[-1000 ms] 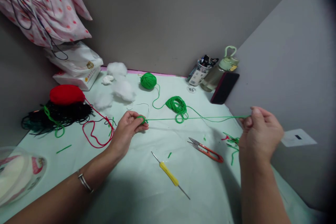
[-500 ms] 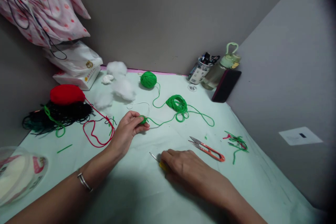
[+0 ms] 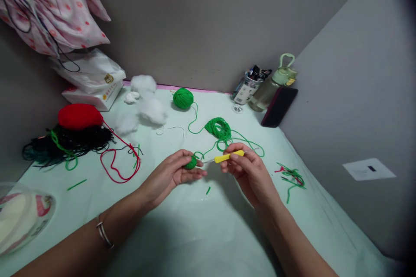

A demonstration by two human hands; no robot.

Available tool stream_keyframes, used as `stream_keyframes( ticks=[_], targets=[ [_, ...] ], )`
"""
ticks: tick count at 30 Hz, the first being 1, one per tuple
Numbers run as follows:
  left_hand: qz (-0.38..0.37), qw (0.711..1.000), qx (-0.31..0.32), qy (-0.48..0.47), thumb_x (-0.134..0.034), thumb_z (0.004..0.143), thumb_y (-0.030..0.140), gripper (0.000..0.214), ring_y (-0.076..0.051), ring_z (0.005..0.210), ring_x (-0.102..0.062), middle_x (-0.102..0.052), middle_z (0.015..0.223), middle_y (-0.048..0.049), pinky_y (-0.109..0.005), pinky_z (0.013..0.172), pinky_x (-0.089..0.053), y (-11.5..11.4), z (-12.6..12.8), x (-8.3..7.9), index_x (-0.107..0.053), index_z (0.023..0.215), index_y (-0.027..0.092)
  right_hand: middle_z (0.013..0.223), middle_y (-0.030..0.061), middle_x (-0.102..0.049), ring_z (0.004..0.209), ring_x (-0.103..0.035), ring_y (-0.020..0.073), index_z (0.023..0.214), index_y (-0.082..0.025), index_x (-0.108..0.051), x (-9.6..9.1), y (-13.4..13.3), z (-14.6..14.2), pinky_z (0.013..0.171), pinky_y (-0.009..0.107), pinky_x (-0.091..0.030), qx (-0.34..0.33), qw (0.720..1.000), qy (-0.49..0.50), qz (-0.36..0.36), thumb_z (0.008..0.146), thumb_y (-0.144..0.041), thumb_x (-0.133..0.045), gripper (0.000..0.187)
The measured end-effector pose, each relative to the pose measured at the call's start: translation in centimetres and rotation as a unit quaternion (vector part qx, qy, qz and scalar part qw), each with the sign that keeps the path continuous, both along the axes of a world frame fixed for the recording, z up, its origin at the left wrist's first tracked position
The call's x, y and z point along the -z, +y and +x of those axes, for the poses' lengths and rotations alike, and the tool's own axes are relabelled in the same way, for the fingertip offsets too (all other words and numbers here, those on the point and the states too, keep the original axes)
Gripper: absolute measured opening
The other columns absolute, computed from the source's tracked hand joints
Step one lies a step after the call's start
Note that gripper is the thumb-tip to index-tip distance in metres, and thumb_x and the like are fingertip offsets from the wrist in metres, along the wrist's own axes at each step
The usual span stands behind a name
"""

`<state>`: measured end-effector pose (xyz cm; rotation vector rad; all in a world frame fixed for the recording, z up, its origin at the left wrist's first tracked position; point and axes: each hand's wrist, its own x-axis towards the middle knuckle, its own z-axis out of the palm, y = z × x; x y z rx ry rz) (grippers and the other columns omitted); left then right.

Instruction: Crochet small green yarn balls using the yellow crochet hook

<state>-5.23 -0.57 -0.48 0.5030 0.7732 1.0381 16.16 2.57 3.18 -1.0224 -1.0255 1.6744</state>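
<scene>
My left hand [image 3: 169,175] pinches a small round piece of green crochet [image 3: 190,163] between thumb and fingers. My right hand [image 3: 255,177] is closed around the yellow handle of a crochet hook [image 3: 229,156]. The hook's metal tip reaches the green piece; whether it sits inside a stitch I cannot tell. A green strand runs from the piece to a loose coil of green yarn [image 3: 218,128] behind my hands. That coil connects to a green yarn ball [image 3: 183,98] farther back. The orange-handled scissors are out of sight where my right hand and forearm now are.
White stuffing [image 3: 152,109] lies back left, near a red yarn ball [image 3: 80,116] and black yarn [image 3: 86,139]. A plastic bowl [image 3: 48,212] is at the left edge. Yarn scraps [image 3: 294,177], a phone [image 3: 279,107], a bottle [image 3: 260,95] and a pen cup [image 3: 245,88] stand or lie right.
My right hand has lifted from the table and brought the hook up to the green piece. My left hand has moved right and slightly nearer with the piece. A short green scrap shows between my hands.
</scene>
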Motion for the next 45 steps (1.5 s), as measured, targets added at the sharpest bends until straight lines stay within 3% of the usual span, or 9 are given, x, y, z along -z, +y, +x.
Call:
stream_keyframes(
  ticks=[5, 14, 21, 25, 29, 34, 41, 45],
  targets=[
    [-0.01, 0.998, 0.058, 0.0, -0.065, 0.096, 0.023, 0.009, -0.022, 0.084, -0.08, -0.078, 0.094, -0.0097, -0.029, 0.078, -0.061, -0.2, 0.1, -0.1, -0.06, 0.094, 0.016, 0.075, -0.0003, -0.068, 0.069, -0.069, 0.0124, 0.089, -0.019, -0.072, 0.3, 0.0, -0.2, 0.066, 0.022, -0.057, 0.059, 0.998, -0.011, 0.018, 0.081, -0.033, -0.081, 0.018],
    [-0.005, 0.998, 0.061, 0.003, -0.06, 0.099, 0.025, 0.009, -0.019, 0.083, -0.079, -0.077, 0.094, -0.0065, -0.029, 0.079, -0.06, -0.1, -0.2, 0.2, -0.058, 0.097, 0.017, 0.077, -0.0009, -0.067, 0.068, -0.069, 0.012, 0.086, -0.02, -0.073, 0.2, 0.2, 0.1, 0.063, 0.022, -0.056, 0.081, 0.996, -0.027, 0.029, 0.081, -0.031, -0.08, 0.014],
    [-0.001, 0.997, 0.072, 0.009, -0.062, 0.098, 0.027, 0.01, -0.02, 0.082, -0.078, -0.077, 0.094, -0.0064, -0.03, 0.077, -0.057, -0.3, -0.1, 0.1, -0.058, 0.096, 0.017, 0.082, -0.0005, -0.07, 0.068, -0.07, 0.0116, 0.088, -0.021, -0.077, 0.3, -0.3, -0.1, 0.066, 0.022, -0.056, 0.049, 0.997, -0.034, 0.039, 0.082, -0.032, -0.082, 0.013],
    [0.008, 0.998, 0.067, 0.014, -0.064, 0.097, 0.024, 0.008, -0.017, 0.092, -0.073, -0.077, 0.097, -0.0067, -0.029, 0.086, -0.052, -0.5, 0.3, -0.4, -0.061, 0.096, 0.017, 0.079, 0.0008, -0.073, 0.07, -0.069, 0.0116, 0.095, -0.023, -0.081, 0.5, -0.8, -0.3, 0.071, 0.023, -0.056, 0.009, 0.998, -0.034, 0.057, 0.087, -0.037, -0.078, 0.016],
    [0.014, 0.998, 0.052, 0.011, -0.07, 0.094, 0.023, 0.009, -0.011, 0.093, -0.064, -0.073, 0.099, -0.0027, -0.021, 0.08, -0.047, -1.0, 0.8, -1.2, -0.065, 0.099, 0.017, 0.08, 0.0002, -0.072, 0.077, -0.068, 0.0124, 0.099, -0.026, -0.08, 0.4, -1.4, -0.9, 0.078, 0.025, -0.055, -0.031, 0.992, -0.062, 0.108, 0.093, -0.038, -0.071, 0.017],
    [0.006, 1.0, 0.027, -0.002, -0.073, 0.091, 0.022, 0.011, -0.012, 0.09, -0.061, -0.065, 0.094, 0.0008, -0.026, 0.087, -0.049, -1.6, 1.4, -2.7, -0.064, 0.096, 0.018, 0.092, 0.0003, -0.07, 0.084, -0.066, 0.0143, 0.096, -0.027, -0.077, -0.2, -2.1, -1.7, 0.076, 0.025, -0.054, -0.027, 0.969, -0.135, 0.204, 0.089, -0.029, -0.075, 0.007],
    [0.008, 0.999, -0.025, 0.019, -0.078, 0.087, 0.034, 0.022, -0.013, 0.084, -0.058, -0.061, 0.087, 0.0019, -0.026, 0.08, -0.049, -2.7, 2.5, -3.6, -0.062, 0.09, 0.019, 0.098, 0.002, -0.069, 0.096, -0.065, 0.018, 0.101, -0.029, -0.077, -1.4, -2.9, -2.1, 0.087, 0.031, -0.051, -0.059, 0.941, -0.162, 0.292, 0.085, -0.018, -0.078, 0.02],
    [0.113, 0.985, 0.082, 0.106, -0.074, 0.09, 0.039, 0.021, -0.017, 0.086, -0.062, -0.067, 0.087, -0.0008, -0.031, 0.085, -0.048, -1.6, 0.7, -4.5, -0.067, 0.089, 0.019, 0.095, 0.0016, -0.067, 0.086, -0.063, 0.0157, 0.096, -0.029, -0.077, -2.5, -3.0, -0.7, 0.074, 0.026, -0.051, -0.059, 0.973, -0.078, 0.21, 0.084, -0.026, -0.081, 0.013]
  ],
)
